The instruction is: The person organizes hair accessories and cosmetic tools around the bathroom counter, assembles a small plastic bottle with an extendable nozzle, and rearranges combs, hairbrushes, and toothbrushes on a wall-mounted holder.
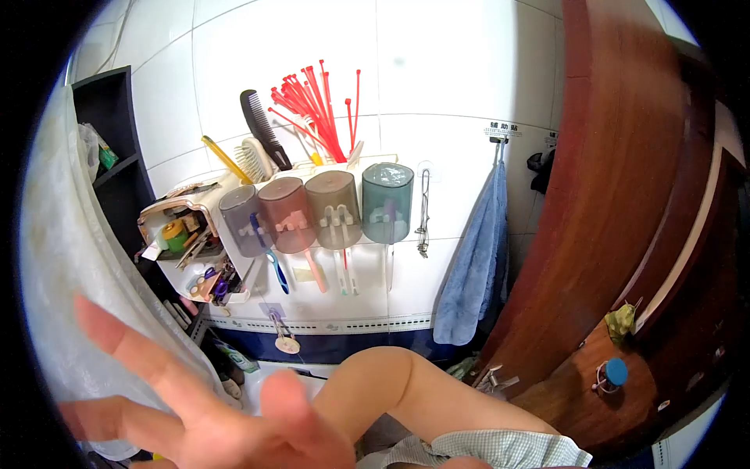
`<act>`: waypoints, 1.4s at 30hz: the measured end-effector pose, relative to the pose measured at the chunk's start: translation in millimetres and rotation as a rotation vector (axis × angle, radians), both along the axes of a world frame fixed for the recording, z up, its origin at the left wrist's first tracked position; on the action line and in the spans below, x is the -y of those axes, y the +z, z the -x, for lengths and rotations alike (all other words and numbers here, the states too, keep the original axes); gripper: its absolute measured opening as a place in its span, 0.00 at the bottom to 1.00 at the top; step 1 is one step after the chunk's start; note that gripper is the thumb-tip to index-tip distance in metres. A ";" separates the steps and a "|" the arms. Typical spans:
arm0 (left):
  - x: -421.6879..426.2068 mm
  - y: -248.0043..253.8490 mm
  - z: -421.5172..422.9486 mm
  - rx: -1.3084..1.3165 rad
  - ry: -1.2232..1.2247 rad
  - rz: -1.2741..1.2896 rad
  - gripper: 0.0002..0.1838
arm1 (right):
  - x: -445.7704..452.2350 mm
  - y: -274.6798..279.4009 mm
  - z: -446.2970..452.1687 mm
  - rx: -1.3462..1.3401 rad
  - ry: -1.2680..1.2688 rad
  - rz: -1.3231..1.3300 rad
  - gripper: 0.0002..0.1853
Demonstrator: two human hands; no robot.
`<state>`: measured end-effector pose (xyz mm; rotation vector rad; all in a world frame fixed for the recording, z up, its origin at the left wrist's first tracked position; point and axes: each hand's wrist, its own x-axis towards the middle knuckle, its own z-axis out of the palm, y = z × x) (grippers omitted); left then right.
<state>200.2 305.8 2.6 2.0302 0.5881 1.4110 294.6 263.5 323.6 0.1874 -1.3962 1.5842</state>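
Observation:
My right hand (226,418) is raised close to the camera at the lower left, slightly blurred. Its fingers are spread, the thumb stands apart, and no object shows in it. The bent arm (383,383) leads back to a checked sleeve (508,447). My left hand cannot be made out. Beyond the hand, a white wall-mounted holder carries a grey cup (244,223), a pink cup (287,215), a brown cup (334,211) and a green cup (387,203), all upside down. Several toothbrushes hang below, including a blue-and-white toothbrush (277,272).
Red cable ties (316,109), a black comb (264,129) and a hairbrush (254,160) stand atop the holder. Left are a black shelf (117,141) and a pale curtain (86,258). A blue towel (475,250) hangs beside the brown door frame (601,195).

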 end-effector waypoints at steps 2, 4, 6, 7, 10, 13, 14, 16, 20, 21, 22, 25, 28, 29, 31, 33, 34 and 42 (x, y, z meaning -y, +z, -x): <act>-3.8 -6.4 3.2 -0.017 0.015 -0.085 0.13 | -1.0 0.7 -2.9 0.004 -0.011 -0.004 0.35; -6.9 -12.6 2.4 -0.027 0.042 -0.166 0.14 | -1.9 1.3 -4.8 0.012 -0.019 -0.002 0.35; -8.4 -20.3 1.1 -0.041 0.066 -0.243 0.14 | -1.6 1.5 -10.2 0.014 -0.039 -0.005 0.35; -10.1 -24.6 -1.0 -0.047 0.075 -0.285 0.14 | -2.2 3.9 -14.3 0.018 -0.059 -0.005 0.36; -20.0 -32.9 -4.4 -0.071 0.128 -0.419 0.15 | 0.9 11.5 -33.1 0.035 -0.175 -0.037 0.36; -44.4 -51.9 -6.2 -0.106 0.195 -0.556 0.16 | 21.2 37.2 -86.1 0.111 -0.530 -0.099 0.37; -52.4 -58.6 -6.2 -0.115 0.216 -0.601 0.16 | 32.9 52.5 -108.0 0.234 -0.734 -0.124 0.36; -69.5 -69.3 -9.9 -0.117 0.299 -0.798 0.16 | 52.2 64.4 -147.1 0.102 -1.162 -0.463 0.27; -92.1 -74.4 -15.7 -0.109 0.384 -0.934 0.17 | 84.3 90.8 -226.9 0.047 -1.833 -1.044 0.15; -96.4 -73.6 -17.7 -0.111 0.396 -0.947 0.17 | 92.8 95.4 -239.0 0.113 -1.925 -0.986 0.12; -98.9 -70.9 -20.2 -0.108 0.411 -0.963 0.18 | 97.2 99.8 -247.1 0.181 -2.018 -0.921 0.09; -104.0 -55.6 -27.9 -0.184 0.347 -0.867 0.18 | 93.8 111.9 -261.5 0.326 -2.096 -0.709 0.05; -104.4 -39.3 -34.0 -0.252 0.302 -0.783 0.19 | 83.9 120.4 -277.6 0.531 -2.161 -0.506 0.04; -103.6 -35.7 -34.8 -0.269 0.286 -0.764 0.19 | 82.3 123.0 -281.9 0.674 -2.178 -0.459 0.04; -103.0 -29.5 -36.2 -0.308 0.272 -0.736 0.19 | 77.6 124.6 -288.9 0.875 -2.165 -0.384 0.06; -102.1 -27.0 -37.7 -0.325 0.260 -0.721 0.19 | 76.3 121.6 -294.3 0.929 -2.106 -0.309 0.07; -101.1 -26.9 -37.3 -0.338 0.258 -0.717 0.20 | 75.9 119.3 -296.7 0.953 -2.075 -0.273 0.07; -162.2 -122.9 -22.4 -0.062 0.474 -1.215 0.19 | 69.4 108.2 -292.6 1.010 -2.025 -0.242 0.07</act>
